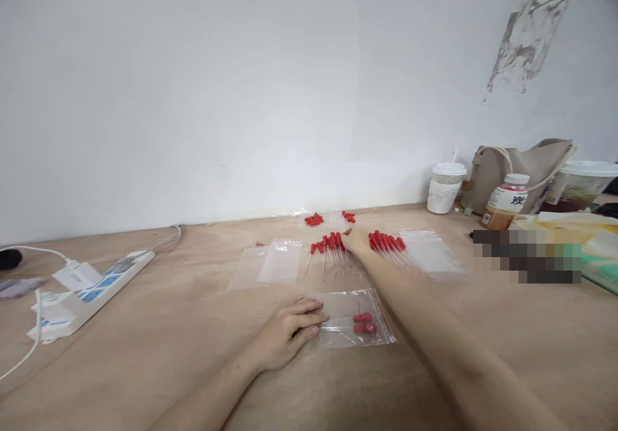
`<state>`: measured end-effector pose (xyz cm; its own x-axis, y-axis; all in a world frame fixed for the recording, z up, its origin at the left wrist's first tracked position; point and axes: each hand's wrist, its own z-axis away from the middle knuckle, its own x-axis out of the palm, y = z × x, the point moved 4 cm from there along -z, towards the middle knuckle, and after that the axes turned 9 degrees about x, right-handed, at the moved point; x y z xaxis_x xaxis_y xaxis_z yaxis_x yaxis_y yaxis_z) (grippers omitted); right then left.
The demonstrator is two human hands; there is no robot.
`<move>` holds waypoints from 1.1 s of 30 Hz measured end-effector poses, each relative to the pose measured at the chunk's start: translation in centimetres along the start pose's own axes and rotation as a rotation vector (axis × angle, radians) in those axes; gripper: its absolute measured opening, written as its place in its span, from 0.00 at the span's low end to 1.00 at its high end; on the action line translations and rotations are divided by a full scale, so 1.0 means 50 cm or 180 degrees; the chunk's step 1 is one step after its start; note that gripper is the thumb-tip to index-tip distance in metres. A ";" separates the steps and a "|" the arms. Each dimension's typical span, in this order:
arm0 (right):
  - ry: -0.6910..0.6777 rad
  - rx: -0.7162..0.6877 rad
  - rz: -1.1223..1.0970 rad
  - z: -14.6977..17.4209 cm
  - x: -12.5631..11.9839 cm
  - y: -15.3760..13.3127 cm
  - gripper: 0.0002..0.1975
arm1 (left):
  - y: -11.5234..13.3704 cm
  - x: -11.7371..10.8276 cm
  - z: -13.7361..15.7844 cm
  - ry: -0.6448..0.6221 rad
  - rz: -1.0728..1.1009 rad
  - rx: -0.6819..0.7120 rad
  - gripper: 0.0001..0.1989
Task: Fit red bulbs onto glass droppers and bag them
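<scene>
My left hand (288, 334) lies low on the table, fingers stretched out, their tips on the left end of a clear zip bag (340, 339). Inside that bag are a few droppers (364, 323) with red rubber bulbs and thin clear tubes. Farther off, my right hand (357, 241) reaches into a row of loose droppers (333, 244), between its left group and a right group of droppers (386, 243). Most of its fingers are hidden, so any grip on a dropper cannot be made out.
Flat zip bags (280, 260) lie left of the row, another bag (429, 250) to its right. Loose red bulbs (313, 220) rest on plastic near the wall. A power strip (96, 296) is at left; a lidded cup (445, 189), bottle (505, 202) and grey bag (526, 163) stand at right.
</scene>
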<state>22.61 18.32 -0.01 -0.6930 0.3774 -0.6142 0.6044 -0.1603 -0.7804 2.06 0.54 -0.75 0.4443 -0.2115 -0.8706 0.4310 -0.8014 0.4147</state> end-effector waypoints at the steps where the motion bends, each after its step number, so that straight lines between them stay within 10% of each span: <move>1: -0.0001 0.0027 -0.0068 -0.001 -0.004 -0.002 0.03 | 0.001 -0.001 0.000 -0.0023 -0.0030 -0.0001 0.16; 8: -0.0007 0.0018 -0.0898 0.038 -0.112 0.018 0.11 | 0.003 -0.003 -0.002 -0.0055 -0.0051 0.0001 0.16; 16: -0.0310 -0.0058 -0.2119 0.158 -0.233 0.178 0.18 | 0.006 -0.003 -0.003 0.0016 -0.0087 -0.0034 0.16; 33: -0.1657 0.0394 -0.2547 0.268 -0.155 0.175 0.15 | 0.007 -0.004 -0.001 0.0089 -0.0119 -0.0175 0.21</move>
<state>27.98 1.78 -3.64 -0.9876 -0.0307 0.1538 -0.1482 -0.1374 -0.9794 2.14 0.31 -0.44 0.4485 -0.1656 -0.8783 0.4899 -0.7764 0.3966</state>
